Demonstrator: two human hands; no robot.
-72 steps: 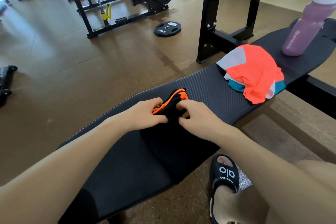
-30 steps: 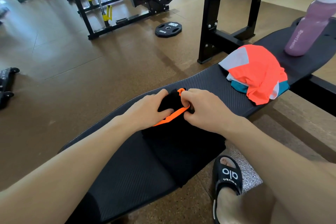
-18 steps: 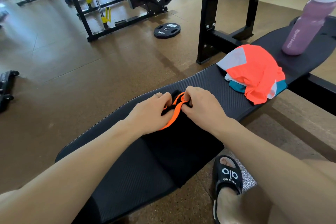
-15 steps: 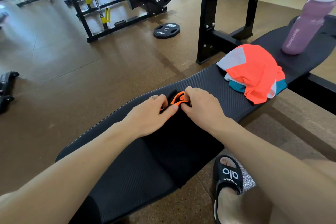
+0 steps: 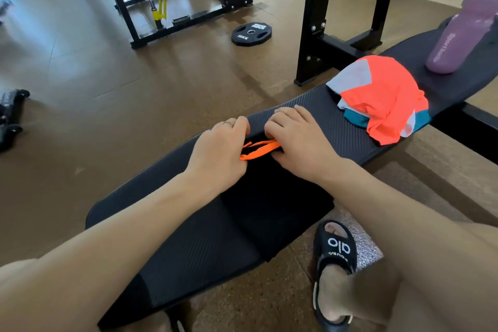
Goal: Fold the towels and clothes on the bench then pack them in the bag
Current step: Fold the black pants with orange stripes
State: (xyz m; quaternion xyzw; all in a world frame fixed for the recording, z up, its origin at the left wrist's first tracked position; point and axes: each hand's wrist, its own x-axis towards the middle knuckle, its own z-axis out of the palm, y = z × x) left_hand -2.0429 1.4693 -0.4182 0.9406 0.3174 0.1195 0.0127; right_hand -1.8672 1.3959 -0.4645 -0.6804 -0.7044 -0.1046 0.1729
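Now both hands on the black garment [image 5: 272,205] at mid-bench [image 5: 318,113]: left hand [image 5: 218,151] and right hand [image 5: 299,140] knuckles-up, fingers curled onto the cloth beside its orange trim [image 5: 258,149], hold itself unclear. Farther along, orange clothes [image 5: 382,97]; beyond, pink bottle [image 5: 463,29].
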